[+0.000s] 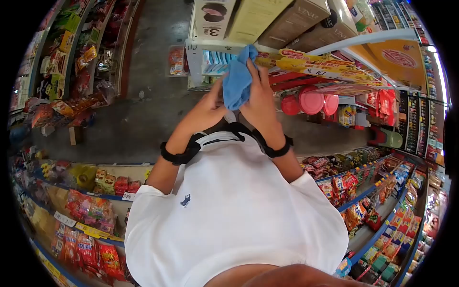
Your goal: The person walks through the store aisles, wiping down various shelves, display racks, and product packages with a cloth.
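Note:
A crumpled blue cloth (237, 83) is bunched up between my two hands, in front of a white store shelf (194, 64). My right hand (258, 98) grips its right side, with fingers pointing up along it. On the left edge my left hand (210, 109) holds the cloth too, its fingertips partly hidden behind the fabric. Just beyond the cloth, light-blue packets (216, 62) stand in a shelf compartment. Above them are tall boxes, among them a yellow-green box (253, 18) and a brown box (296, 23).
Yellow promotional strips (315, 61) run along the shelf to the right, above round red-lidded containers (311, 100). Snack racks (71, 62) line the left, and more snack shelves (91, 210) are behind me. Grey floor (153, 91) lies between them. A green stool (389, 138) is at right.

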The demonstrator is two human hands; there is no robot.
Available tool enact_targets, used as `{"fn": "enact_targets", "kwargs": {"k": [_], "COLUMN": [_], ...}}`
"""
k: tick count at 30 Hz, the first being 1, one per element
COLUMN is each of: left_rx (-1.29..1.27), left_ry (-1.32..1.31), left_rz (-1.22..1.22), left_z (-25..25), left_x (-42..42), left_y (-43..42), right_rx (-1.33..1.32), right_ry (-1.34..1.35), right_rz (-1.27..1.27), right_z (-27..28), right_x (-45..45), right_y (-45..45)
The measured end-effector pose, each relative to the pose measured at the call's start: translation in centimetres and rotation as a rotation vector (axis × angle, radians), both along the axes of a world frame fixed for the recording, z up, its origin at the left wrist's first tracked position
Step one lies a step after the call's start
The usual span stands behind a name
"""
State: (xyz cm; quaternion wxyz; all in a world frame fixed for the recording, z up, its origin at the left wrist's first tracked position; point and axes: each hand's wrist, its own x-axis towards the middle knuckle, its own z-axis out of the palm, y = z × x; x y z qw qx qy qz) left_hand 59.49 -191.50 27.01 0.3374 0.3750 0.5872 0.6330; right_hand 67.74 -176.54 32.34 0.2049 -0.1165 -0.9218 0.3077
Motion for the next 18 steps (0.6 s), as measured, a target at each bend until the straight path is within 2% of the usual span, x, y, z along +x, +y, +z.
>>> {"fn": "enact_targets", "kwargs": {"k": [1, 3, 5, 7, 8, 9, 12, 13, 15, 18], "left_rx": [-0.001, -0.02, -0.046, -0.069, -0.054, -0.05, -0.066, -0.065, -0.106, -0.132], "left_ry": [-0.119, -0.118, -0.118, 0.154, 0.2, 0.197, 0.427, 0.429, 0.617, 0.489], "left_rz": [0.04, 0.039, 0.045, 0.384, 0.505, 0.503, 0.753, 0.749, 0.721, 0.623], "left_z": [0.4, 1.6, 2.0, 1.8, 1.6, 1.3, 0.0, -0.3, -0.7, -2.3], "left_x": [-0.2, -1.2, -2.2, -3.8, -4.8, -5.9, -8.7, -9.1, -9.5, -9.6], "left_y": [-0.5, -1.2, -1.8, -1.7, -1.6, -1.6, -1.2, -0.8, -0.4, -0.2], "right_rx": [0.013, 0.057, 0.093, 0.123, 0.15, 0.178, 0.184, 0.183, 0.114, 0.086], "right_ry": [-0.01, -0.067, -0.068, -0.07, -0.075, -0.079, -0.09, -0.089, -0.051, 0.007], "right_rz": [-0.001, -0.161, -0.197, -0.24, -0.245, -0.251, -0.212, -0.216, -0.152, -0.068], "right_z": [0.0, -0.2, -0.6, -1.0, -1.0, -1.1, -0.9, -0.8, -0.7, -0.9], "right_x": [-0.4, -1.4, -1.9, -2.4, -2.7, -3.0, -4.1, -4.4, -5.0, -6.3], "right_y": [-0.3, -0.9, -0.6, -0.7, -0.7, -0.8, -1.5, -1.8, -2.4, -2.9]}}
